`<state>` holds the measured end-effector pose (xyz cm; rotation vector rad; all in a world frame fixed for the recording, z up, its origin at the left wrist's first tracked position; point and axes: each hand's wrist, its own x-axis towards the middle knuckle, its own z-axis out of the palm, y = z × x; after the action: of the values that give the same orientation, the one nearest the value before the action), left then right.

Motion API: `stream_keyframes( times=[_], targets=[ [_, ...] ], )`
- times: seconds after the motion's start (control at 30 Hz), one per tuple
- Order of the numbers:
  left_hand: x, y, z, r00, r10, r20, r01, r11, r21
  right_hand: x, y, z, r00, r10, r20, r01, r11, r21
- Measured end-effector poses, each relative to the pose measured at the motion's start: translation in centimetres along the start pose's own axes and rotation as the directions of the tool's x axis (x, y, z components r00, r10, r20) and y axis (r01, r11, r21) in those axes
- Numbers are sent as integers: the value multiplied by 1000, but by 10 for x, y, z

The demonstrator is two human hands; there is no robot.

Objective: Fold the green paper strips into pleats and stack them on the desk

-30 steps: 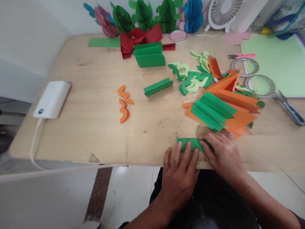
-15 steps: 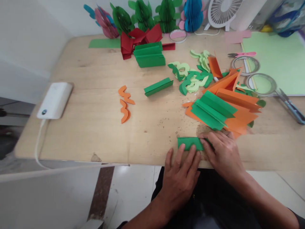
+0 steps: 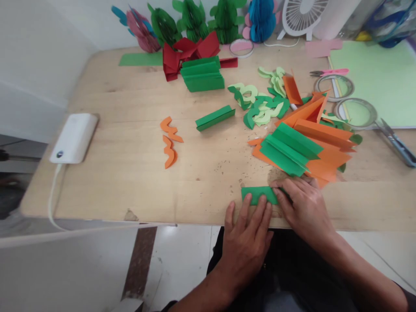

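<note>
A folded green paper strip (image 3: 256,195) lies flat near the table's front edge. My left hand (image 3: 248,238) rests on its lower edge with the fingers stretched out and slightly apart, fingertips on the paper. At the strip's right end, my right hand (image 3: 300,201) has its thumb and fingers closed on the paper, and they cover that end. Just beyond the right hand sits a pleated green paper (image 3: 289,149) on top of folded orange papers (image 3: 331,162).
Orange cut-outs (image 3: 169,149), a narrow folded green strip (image 3: 215,118) and green cut-outs (image 3: 266,110) lie further in. Behind them are pleated green paper (image 3: 204,78) and red paper (image 3: 172,60). Scissors (image 3: 396,143) and tape rolls (image 3: 355,113) lie right; a white power bank (image 3: 74,138) lies left.
The green strip's top edge looks flatter, its dark fold line no longer showing. Both hands stay in nearly the same place, and the view has shifted very slightly.
</note>
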<state>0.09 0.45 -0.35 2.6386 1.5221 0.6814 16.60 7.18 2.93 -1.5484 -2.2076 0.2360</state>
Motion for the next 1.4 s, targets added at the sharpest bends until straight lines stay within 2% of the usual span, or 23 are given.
stream_keyframes(
  times=[0.27,0.43,0.63,0.77,0.83,1.13,1.4],
  targets=[
    [0,2,1,1000,-18,15,18,999,30,0,1,0,1000,-4,6,4,1000,12],
    [1,3,1,1000,-20,17,19,998,66,-3,3,-2,999,-20,-35,19,1000,-16],
    [2,4,0,999,-26,22,25,999,41,-28,-5,-16,977,-80,-198,56,991,-124],
    [0,4,3,1000,-18,-3,18,999,32,-50,-18,-14,976,-193,-100,190,981,-45],
    [-1,4,4,1000,-11,-4,11,999,31,-57,-23,-10,977,-210,-49,208,978,-32],
    [-2,5,5,999,-32,-33,32,999,-25,-71,-19,-2,990,-141,6,141,988,-57],
    [-1,5,6,998,-31,-60,29,999,-32,-79,-7,-19,996,-64,-60,50,976,-211]
  ],
)
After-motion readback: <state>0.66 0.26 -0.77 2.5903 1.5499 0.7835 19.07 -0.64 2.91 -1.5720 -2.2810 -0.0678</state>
